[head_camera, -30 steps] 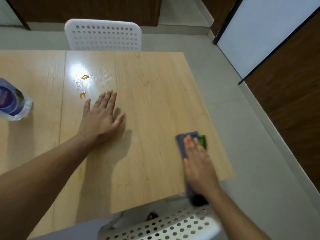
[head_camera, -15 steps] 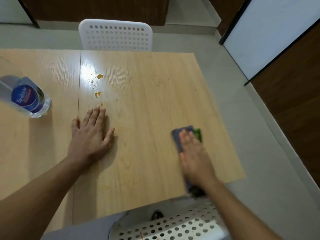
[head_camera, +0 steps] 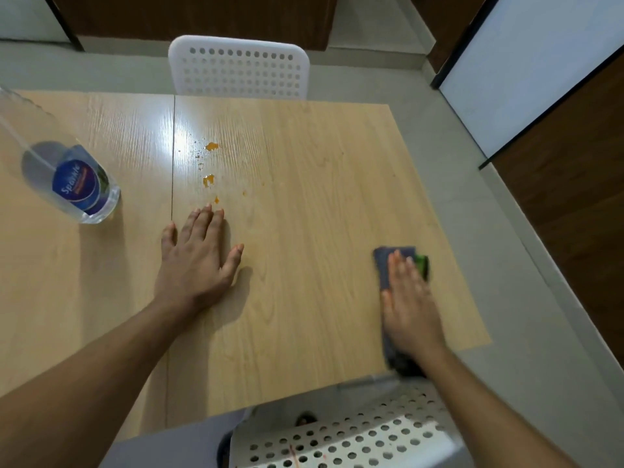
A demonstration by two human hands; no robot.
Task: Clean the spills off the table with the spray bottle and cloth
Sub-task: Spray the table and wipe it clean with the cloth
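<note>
Our left hand (head_camera: 196,261) lies flat on the wooden table (head_camera: 304,184) at centre frame, fingers straight and slightly spread, holding nothing. Just above its fingertips sit the orange spills (head_camera: 210,163), small blobs and droplets near the table's seam. Our right hand (head_camera: 410,305), lower right of the frame, presses the dark grey cloth (head_camera: 385,265) flat with straight fingers; a green edge shows beside it. The clear bottle (head_camera: 81,187) with a blue label stands at the upper left, well apart from both hands.
</note>
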